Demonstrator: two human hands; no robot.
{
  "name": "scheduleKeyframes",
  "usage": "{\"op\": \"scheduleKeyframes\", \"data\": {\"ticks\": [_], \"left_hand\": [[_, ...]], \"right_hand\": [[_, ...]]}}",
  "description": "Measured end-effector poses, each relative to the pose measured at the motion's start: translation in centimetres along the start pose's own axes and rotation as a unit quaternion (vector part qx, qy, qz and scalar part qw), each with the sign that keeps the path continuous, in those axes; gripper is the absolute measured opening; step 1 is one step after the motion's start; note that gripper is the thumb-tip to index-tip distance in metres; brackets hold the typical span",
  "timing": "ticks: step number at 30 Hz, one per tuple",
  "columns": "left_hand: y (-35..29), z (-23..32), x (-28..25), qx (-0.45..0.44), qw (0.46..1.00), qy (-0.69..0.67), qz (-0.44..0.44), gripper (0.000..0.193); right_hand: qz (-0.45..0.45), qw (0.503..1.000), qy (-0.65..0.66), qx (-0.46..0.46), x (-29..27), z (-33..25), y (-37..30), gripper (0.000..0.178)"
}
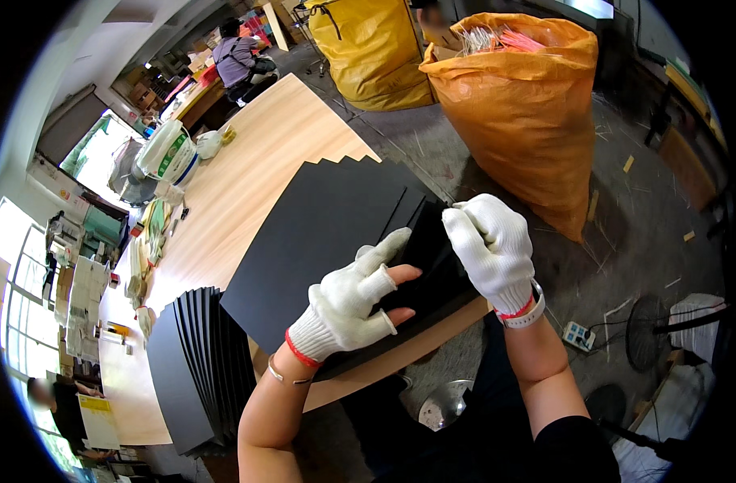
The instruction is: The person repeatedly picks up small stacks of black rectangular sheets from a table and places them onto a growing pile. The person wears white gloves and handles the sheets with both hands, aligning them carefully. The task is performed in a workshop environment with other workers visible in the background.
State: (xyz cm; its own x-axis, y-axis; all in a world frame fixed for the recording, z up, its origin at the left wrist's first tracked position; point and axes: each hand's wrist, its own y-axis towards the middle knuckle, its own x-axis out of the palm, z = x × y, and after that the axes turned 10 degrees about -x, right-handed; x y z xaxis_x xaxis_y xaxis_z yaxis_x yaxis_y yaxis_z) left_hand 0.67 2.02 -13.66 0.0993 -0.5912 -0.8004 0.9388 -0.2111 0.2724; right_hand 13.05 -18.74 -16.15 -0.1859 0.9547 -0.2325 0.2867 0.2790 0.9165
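Observation:
A stack of large black sheets [312,217] with stepped far edges lies on the wooden table in front of me. My left hand [352,294], in a white knitted glove with two fingertips bare, rests over the sheets with its fingers spread. At the stack's right edge, my right hand [490,245] is closed in a white glove with a red cuff. Whatever its fingers may hold is hidden. Narrow dark gaps show between the sheets beside both hands. Left of the stack, a second fanned pile of black sheets [195,362] leans along the table's near side.
On the wooden table [303,113] stand a white bucket [168,153] and a tape roll [228,135]; cloth gloves [152,233] lie along its left. An orange sack [521,121] of thin strips and a yellow sack [372,52] stand beyond. Other people sit far left.

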Motion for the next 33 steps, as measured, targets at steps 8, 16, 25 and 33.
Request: {"op": "scheduleKeyframes", "data": {"ticks": [8, 16, 25, 33], "left_hand": [[-0.9, -0.4, 0.1, 0.037, 0.995, 0.037, 0.081, 0.098], [-1.6, -0.5, 0.9, -0.039, 0.996, 0.062, 0.051, 0.126], [-5.3, 1.5, -3.3, -0.221, 0.966, 0.108, 0.078, 0.078], [-15.3, 0.4, -4.7, -0.415, 0.801, -0.150, 0.405, 0.115]], "right_hand": [[-0.155, 0.717, 0.371, 0.570, -3.7, 1.9, 3.6, 0.056], [-0.190, 0.602, 0.489, 0.602, 5.1, 11.5, 7.9, 0.042], [-0.223, 0.813, 0.386, 0.375, 4.1, 7.0, 6.6, 0.047], [-0.095, 0.873, 0.402, 0.259, 2.8, 13.1, 0.3, 0.046]]}}
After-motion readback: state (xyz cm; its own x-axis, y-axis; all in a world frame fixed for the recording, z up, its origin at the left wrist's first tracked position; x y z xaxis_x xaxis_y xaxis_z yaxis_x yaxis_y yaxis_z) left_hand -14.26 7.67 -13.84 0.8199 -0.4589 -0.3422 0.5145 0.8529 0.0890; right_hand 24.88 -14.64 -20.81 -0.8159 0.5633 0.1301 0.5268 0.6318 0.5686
